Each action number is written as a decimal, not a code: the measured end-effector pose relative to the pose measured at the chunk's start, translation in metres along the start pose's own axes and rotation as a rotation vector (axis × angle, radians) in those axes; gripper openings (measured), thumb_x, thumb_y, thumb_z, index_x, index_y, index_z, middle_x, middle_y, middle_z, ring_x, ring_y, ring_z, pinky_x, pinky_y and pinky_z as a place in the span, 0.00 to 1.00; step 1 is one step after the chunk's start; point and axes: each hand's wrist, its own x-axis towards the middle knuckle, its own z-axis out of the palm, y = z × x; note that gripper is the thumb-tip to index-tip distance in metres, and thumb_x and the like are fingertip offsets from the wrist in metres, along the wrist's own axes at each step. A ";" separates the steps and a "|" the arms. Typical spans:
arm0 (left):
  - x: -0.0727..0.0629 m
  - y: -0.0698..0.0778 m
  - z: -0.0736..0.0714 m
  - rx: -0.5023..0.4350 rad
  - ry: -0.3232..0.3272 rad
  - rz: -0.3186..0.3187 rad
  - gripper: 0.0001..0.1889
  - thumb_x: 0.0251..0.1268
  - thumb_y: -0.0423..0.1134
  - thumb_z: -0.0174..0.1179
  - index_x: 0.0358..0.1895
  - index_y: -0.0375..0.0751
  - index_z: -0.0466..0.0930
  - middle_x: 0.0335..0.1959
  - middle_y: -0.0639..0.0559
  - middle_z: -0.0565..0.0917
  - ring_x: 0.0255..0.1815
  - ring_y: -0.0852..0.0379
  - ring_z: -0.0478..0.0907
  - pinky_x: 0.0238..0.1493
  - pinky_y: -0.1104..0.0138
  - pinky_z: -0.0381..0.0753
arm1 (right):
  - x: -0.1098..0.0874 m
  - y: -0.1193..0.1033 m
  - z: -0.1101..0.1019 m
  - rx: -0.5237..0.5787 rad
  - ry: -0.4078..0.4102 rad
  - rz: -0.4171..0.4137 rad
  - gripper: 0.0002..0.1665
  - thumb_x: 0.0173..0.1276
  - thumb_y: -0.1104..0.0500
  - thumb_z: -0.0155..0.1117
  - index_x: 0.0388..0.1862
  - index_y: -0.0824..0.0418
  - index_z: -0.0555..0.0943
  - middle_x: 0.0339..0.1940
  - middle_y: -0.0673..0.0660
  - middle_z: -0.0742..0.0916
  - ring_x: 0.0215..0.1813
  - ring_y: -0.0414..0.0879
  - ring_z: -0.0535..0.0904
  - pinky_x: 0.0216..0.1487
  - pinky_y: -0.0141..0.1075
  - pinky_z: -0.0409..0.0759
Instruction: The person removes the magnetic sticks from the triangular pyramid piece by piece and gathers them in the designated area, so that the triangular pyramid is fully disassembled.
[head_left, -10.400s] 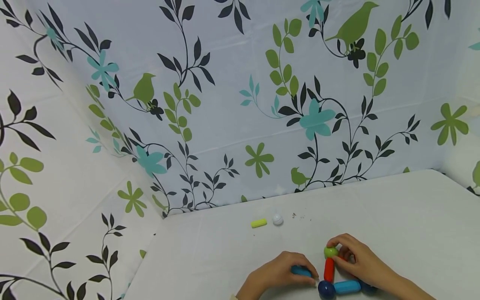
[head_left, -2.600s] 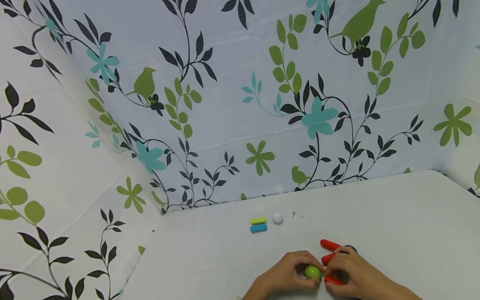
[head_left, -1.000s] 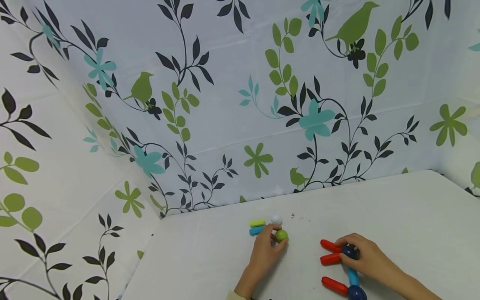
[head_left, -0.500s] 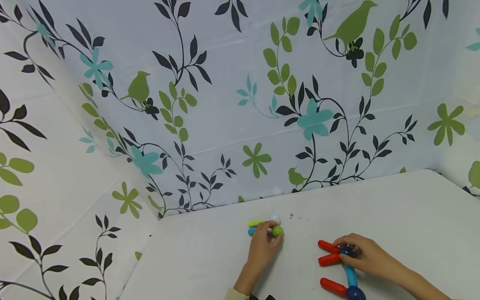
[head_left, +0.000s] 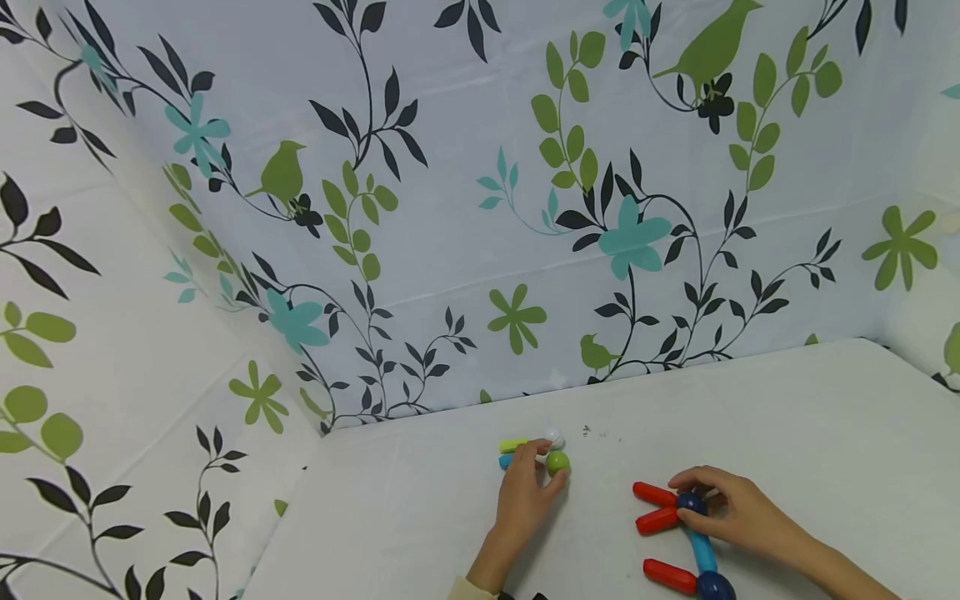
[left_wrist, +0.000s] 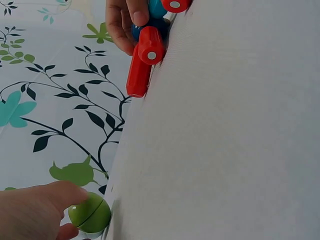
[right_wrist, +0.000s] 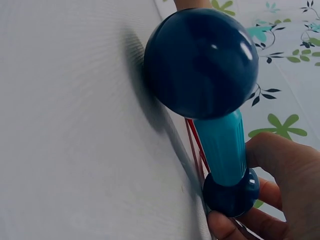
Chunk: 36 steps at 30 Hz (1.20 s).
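My left hand (head_left: 521, 496) pinches a green ball (head_left: 557, 462) between thumb and fingers at the back of the table. In the left wrist view the thumb lies against the green ball (left_wrist: 92, 215). My right hand (head_left: 738, 508) holds a dark blue ball (head_left: 691, 503) with two red rods (head_left: 657, 522) pointing left from it. A light blue rod (head_left: 702, 552) joins that ball to a second dark blue ball (head_left: 715, 586), which bears another red rod (head_left: 670, 575). In the right wrist view the second dark blue ball (right_wrist: 200, 62) looms close to the camera.
Right by the left fingers lie a yellow-green rod (head_left: 513, 446), a blue rod (head_left: 506, 461) partly hidden, and a white ball (head_left: 554, 438). The white table (head_left: 420, 500) meets a patterned cloth (head_left: 450, 250) behind and at the left.
The green ball came off the red rod and travelled left and back in my left hand. A blue rod now lies beside the yellow-green one. My right hand stays on the joined pieces.
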 end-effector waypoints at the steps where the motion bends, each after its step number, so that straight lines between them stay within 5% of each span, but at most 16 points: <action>1: 0.000 0.001 0.000 0.004 0.009 0.005 0.20 0.62 0.39 0.66 0.56 0.42 0.75 0.49 0.49 0.78 0.44 0.55 0.78 0.43 0.67 0.77 | 0.000 0.001 0.000 0.004 0.003 -0.001 0.16 0.60 0.64 0.71 0.47 0.63 0.80 0.39 0.53 0.85 0.38 0.33 0.76 0.35 0.29 0.80; 8: -0.005 0.011 -0.003 0.074 0.104 0.052 0.17 0.58 0.39 0.68 0.51 0.44 0.79 0.47 0.53 0.80 0.51 0.52 0.78 0.53 0.58 0.77 | -0.001 0.004 0.002 0.035 0.016 -0.040 0.14 0.59 0.67 0.71 0.44 0.61 0.81 0.37 0.50 0.84 0.37 0.34 0.76 0.34 0.29 0.80; 15: -0.012 0.022 -0.006 0.057 0.065 0.068 0.13 0.61 0.39 0.66 0.48 0.49 0.81 0.49 0.57 0.79 0.53 0.55 0.76 0.57 0.59 0.76 | -0.001 0.003 0.002 0.067 -0.008 -0.050 0.14 0.60 0.66 0.70 0.44 0.61 0.81 0.38 0.50 0.85 0.39 0.35 0.76 0.35 0.29 0.80; 25: -0.018 0.030 -0.005 -0.025 -0.133 0.240 0.09 0.63 0.34 0.63 0.46 0.48 0.82 0.42 0.59 0.81 0.40 0.64 0.77 0.42 0.73 0.77 | -0.003 0.004 0.001 0.149 -0.062 -0.084 0.13 0.61 0.68 0.69 0.46 0.63 0.80 0.40 0.51 0.85 0.41 0.36 0.76 0.37 0.30 0.80; 36: -0.018 0.032 0.008 -0.067 -0.419 0.223 0.13 0.65 0.41 0.65 0.52 0.54 0.81 0.46 0.65 0.78 0.43 0.72 0.72 0.48 0.74 0.74 | -0.004 0.003 0.008 0.225 -0.072 -0.089 0.13 0.64 0.67 0.67 0.47 0.64 0.80 0.42 0.50 0.85 0.42 0.36 0.78 0.39 0.30 0.81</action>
